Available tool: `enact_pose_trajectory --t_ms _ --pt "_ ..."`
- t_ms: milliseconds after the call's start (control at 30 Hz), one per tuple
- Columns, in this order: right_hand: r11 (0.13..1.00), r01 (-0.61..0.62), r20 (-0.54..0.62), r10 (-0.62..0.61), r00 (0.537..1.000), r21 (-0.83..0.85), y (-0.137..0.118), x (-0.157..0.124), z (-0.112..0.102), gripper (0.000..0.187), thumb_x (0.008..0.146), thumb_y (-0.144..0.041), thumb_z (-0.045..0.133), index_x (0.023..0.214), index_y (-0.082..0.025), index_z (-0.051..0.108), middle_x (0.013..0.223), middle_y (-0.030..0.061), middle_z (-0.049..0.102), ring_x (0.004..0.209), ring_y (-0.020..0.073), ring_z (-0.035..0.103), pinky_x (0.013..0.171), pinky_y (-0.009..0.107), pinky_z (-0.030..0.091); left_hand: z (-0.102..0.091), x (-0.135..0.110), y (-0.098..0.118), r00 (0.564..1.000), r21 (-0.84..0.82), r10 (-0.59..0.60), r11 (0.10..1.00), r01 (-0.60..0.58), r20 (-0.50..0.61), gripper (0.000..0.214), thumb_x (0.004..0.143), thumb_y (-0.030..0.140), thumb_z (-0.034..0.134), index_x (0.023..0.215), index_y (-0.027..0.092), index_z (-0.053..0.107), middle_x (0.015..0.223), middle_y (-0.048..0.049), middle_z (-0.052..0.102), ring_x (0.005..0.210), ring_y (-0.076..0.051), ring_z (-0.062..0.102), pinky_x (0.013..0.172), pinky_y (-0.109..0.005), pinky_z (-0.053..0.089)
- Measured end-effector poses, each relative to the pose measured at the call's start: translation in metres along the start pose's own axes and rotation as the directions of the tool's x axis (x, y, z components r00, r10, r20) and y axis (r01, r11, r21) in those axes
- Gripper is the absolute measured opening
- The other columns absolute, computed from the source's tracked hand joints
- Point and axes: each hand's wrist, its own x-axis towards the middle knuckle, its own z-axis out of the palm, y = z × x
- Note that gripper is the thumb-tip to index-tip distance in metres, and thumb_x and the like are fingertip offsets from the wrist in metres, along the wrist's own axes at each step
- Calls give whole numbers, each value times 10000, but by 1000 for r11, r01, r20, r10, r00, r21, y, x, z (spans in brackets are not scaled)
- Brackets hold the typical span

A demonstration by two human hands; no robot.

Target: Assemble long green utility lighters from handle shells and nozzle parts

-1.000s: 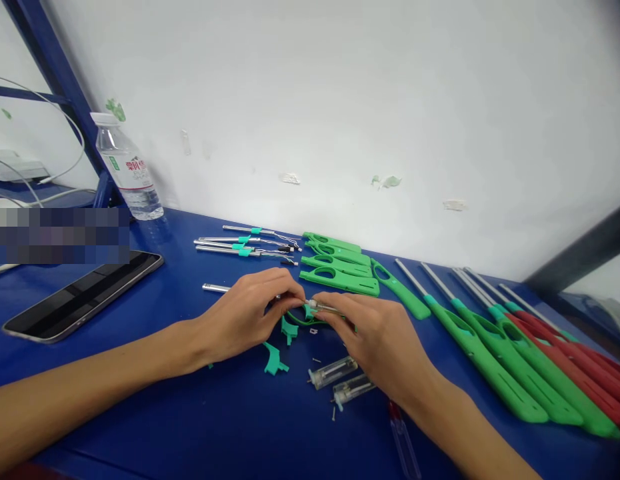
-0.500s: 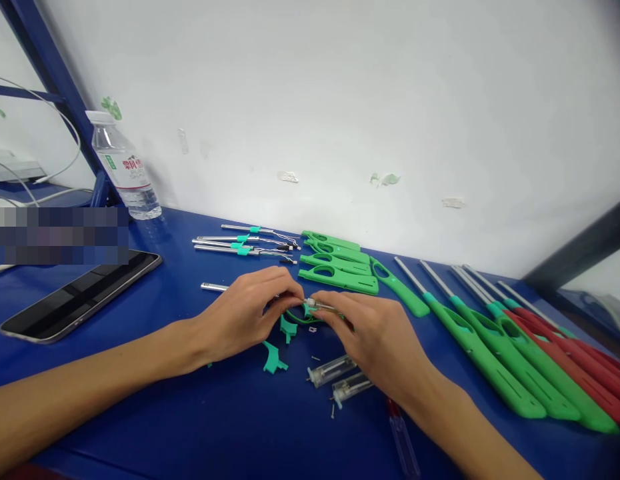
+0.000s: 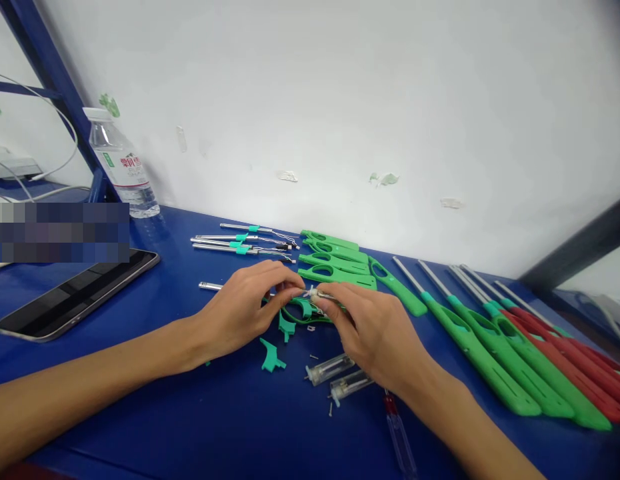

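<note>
My left hand (image 3: 245,308) and my right hand (image 3: 370,330) meet over the blue table (image 3: 190,413). Both pinch a small clear lighter insert (image 3: 317,294) between their fingertips. A metal tube (image 3: 210,287) sticks out to the left from under my left hand. Below the fingers lies an open green lighter shell (image 3: 303,313). Loose teal trigger pieces (image 3: 271,357) lie just in front of my left hand. Two clear gas tanks (image 3: 340,377) rest under my right wrist.
Green shell halves (image 3: 335,260) and metal tubes with teal collars (image 3: 240,243) lie behind my hands. Finished green lighters (image 3: 490,353) and red lighters (image 3: 580,363) line the right side. A tablet (image 3: 75,293) and a water bottle (image 3: 123,170) stand at the left. A red-tipped screwdriver (image 3: 397,433) lies near my right forearm.
Both hands have lifted and shifted slightly away from me, keeping their pinch on the small insert. My right fingers have curled tighter round it.
</note>
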Motion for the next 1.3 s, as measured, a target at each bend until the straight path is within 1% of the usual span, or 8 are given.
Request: enact_pose_trajectory --t_ms 167,300,433,633,833,1000,1133,1300 --pt "1000 -12 21 13 1000 -16 1 1 -1 202 1067 -313 550 1146 -243 723 1007 24 785 876 226 752 680 304 449 0 -1 1 998 -2 -58 998 58 13 117 1026 252 606 965 201 692 831 14 673 732 -133 585 655 -246 440" --pt "1000 -10 34 9 999 2 4 0 -1 174 1050 -285 589 1162 -261 719 980 5 780 885 210 748 685 291 439 0 -2 1 994 -23 -81 996 82 68 116 1028 252 595 977 205 688 852 9 672 737 -136 581 640 -246 438" --pt "1000 1 33 -1 999 7 5 -2 1 186 1052 -276 581 1177 -261 717 974 11 782 872 210 747 689 292 442 0 -3 1 993 -25 -97 995 99 68 113 1025 257 604 966 208 687 851 9 672 742 -140 578 641 -251 436" --pt "999 41 6 -41 999 -20 5 -3 4 198 1057 -294 567 1172 -261 724 933 23 764 820 211 730 673 298 448 0 -3 0 996 -14 -63 998 63 58 96 1017 210 605 966 207 687 856 10 682 759 -142 582 656 -250 442" --pt "998 66 -18 -66 998 -8 4 -3 5 198 1056 -302 568 1153 -259 735 852 14 720 765 201 700 656 294 445 -1 -4 1 999 5 -19 1000 19 35 100 1019 202 604 958 204 682 847 8 682 774 -145 591 679 -255 449" --pt "997 74 -17 -74 997 14 3 -4 3 200 1055 -290 572 1152 -236 737 831 13 703 742 190 686 663 292 447 -1 -4 1 1000 9 -1 1000 1 28 102 1017 190 600 958 200 683 842 6 685 769 -144 598 680 -251 455" --pt "997 81 -17 -80 997 11 3 -3 4 207 1062 -297 556 1141 -252 742 820 9 697 729 176 669 663 283 448 -1 -4 1 1000 19 -5 1000 4 29 124 1028 211 584 954 203 684 837 -2 686 763 -149 598 669 -255 457" --pt "998 58 2 -58 998 9 3 -3 5 219 1069 -302 546 1169 -257 735 836 10 710 738 173 671 668 279 447 -1 -5 1 999 16 0 1000 -1 35 117 1027 207 588 957 202 682 848 -3 687 774 -151 597 676 -257 455"
